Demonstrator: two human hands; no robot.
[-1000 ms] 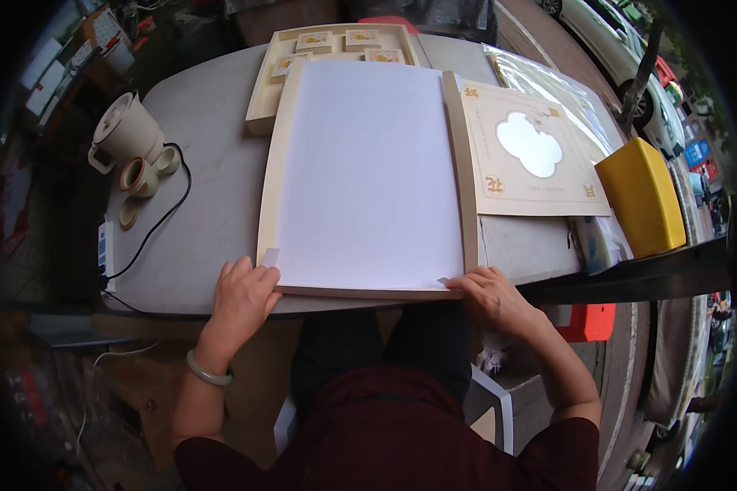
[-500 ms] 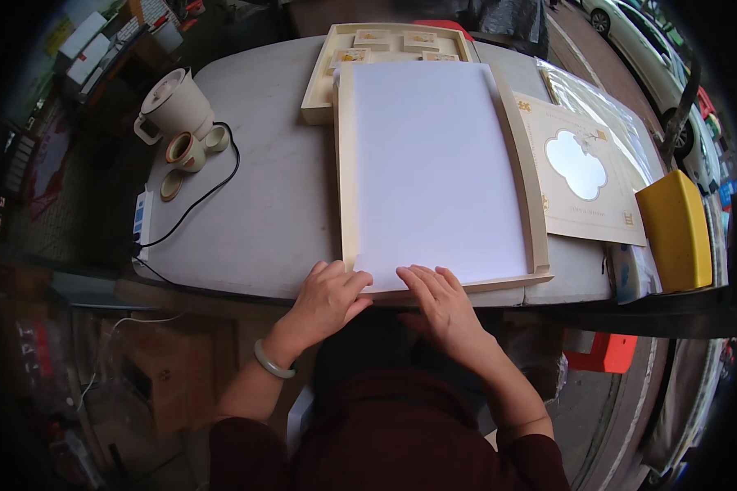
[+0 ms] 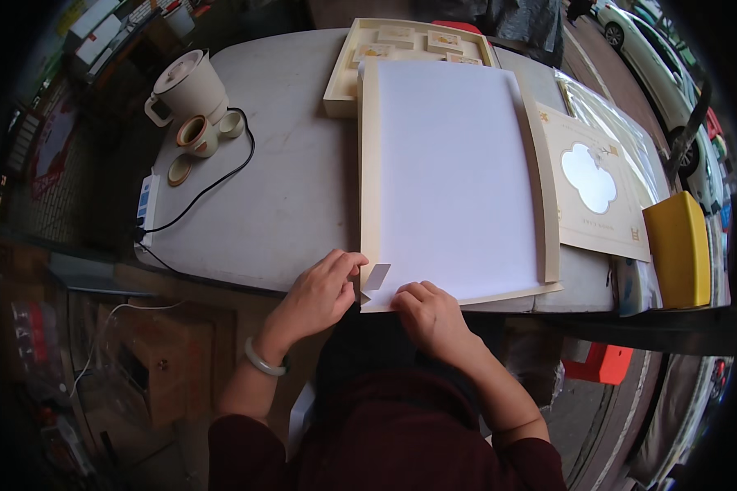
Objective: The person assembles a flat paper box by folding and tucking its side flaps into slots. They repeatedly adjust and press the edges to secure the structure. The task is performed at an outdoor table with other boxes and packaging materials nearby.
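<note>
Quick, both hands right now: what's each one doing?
Left hand: pinching the lifted corner of the white sheet.
Right hand: fingers curled, pressing the sheet's near edge.

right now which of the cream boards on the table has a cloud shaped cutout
The board on the right, between the big white-faced board and the yellow box. It alone has a cloud-shaped window; the far tray holds small cards.

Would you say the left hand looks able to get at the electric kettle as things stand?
Probably yes: bare grey table lies between the left hand and the kettle; only the black cord crosses that stretch.
</note>
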